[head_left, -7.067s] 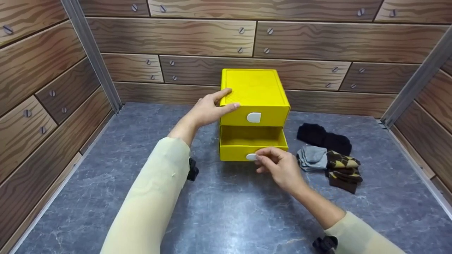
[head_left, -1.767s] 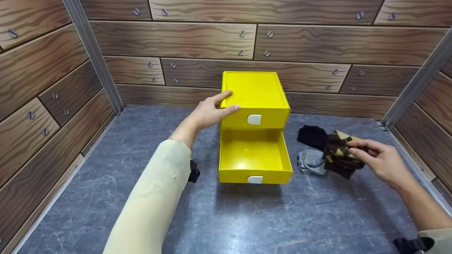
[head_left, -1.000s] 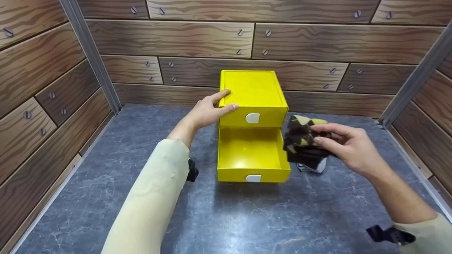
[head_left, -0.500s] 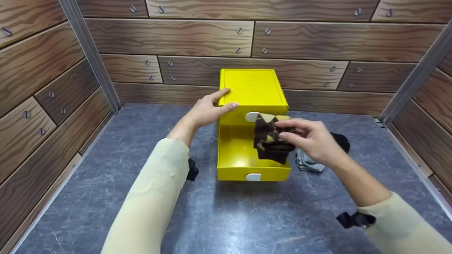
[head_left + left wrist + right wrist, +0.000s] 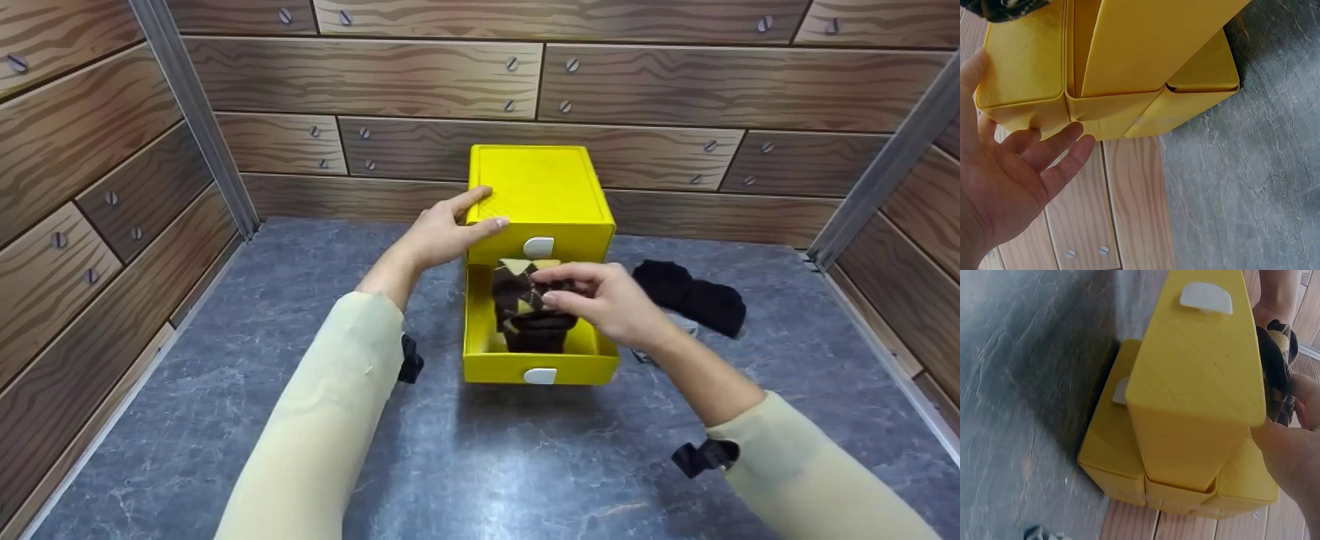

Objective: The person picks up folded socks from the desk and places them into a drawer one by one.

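A yellow drawer unit (image 5: pixel 536 184) stands with its middle drawer (image 5: pixel 487 367) pulled out. My right hand (image 5: pixel 619 307) pinches a folded pair of brown-and-yellow argyle socks (image 5: pixel 517 296) between thumb and fingers, within the drawer's opening. Part of the socks (image 5: pixel 1278 377) shows past the drawer wall in the right wrist view. On the unit's top left front corner rests my left hand (image 5: pixel 442 232), its other fingers along the side in the left wrist view. Black folded socks (image 5: pixel 686 296) lie to the right. Grey socks (image 5: pixel 684 325) are mostly hidden behind my right hand.
A lower drawer (image 5: pixel 1112 416) sits beneath the pulled-out one in the right wrist view. Wood-patterned walls (image 5: pixel 360 79) enclose the grey marbled table (image 5: pixel 480 465) at the back and sides. The unit stands near the back wall.
The middle drawer was pulled further out by its white handle. My right hand then picked up the argyle socks and carried them left into the drawer's opening. My left hand stayed in place.
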`<state>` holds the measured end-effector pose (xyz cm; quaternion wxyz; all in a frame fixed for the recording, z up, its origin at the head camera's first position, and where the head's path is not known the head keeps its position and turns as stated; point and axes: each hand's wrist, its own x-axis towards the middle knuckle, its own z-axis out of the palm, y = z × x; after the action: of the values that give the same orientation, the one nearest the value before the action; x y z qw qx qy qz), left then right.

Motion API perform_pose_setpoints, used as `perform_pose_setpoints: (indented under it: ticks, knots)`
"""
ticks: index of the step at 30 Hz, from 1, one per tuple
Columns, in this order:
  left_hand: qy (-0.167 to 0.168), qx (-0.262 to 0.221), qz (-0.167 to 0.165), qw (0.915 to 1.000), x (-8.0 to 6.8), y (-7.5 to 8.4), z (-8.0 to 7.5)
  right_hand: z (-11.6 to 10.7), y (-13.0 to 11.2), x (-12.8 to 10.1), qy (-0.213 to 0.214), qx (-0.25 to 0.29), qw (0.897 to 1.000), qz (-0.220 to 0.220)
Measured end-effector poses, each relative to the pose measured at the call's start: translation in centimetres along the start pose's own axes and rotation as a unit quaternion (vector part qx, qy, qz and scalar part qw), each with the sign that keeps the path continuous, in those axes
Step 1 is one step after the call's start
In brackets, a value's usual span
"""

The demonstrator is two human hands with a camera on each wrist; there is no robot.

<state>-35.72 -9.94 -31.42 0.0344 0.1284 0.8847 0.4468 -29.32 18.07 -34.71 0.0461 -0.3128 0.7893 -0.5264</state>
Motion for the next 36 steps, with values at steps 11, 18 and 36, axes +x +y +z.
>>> perform_pose_setpoints:
  ticks: [11,18,36]
  knots:
    - [0.001,0.014,0.006,0.9999,-0.1,0.0,0.0,1.6,0.5,1.4,-0.044,-0.002,0.997,0.059]
    - [-0.002,0.008,0.005,1.0,-0.1,0.0,0.0,2.1,0.8,1.9,-0.078,-0.008,0.994,0.079]
    - [-0.003,-0.002,0.017,0.9998,-0.2,-0.1,-0.1,3.0,1.6,2.7,-0.12,-0.106,0.98,0.114]
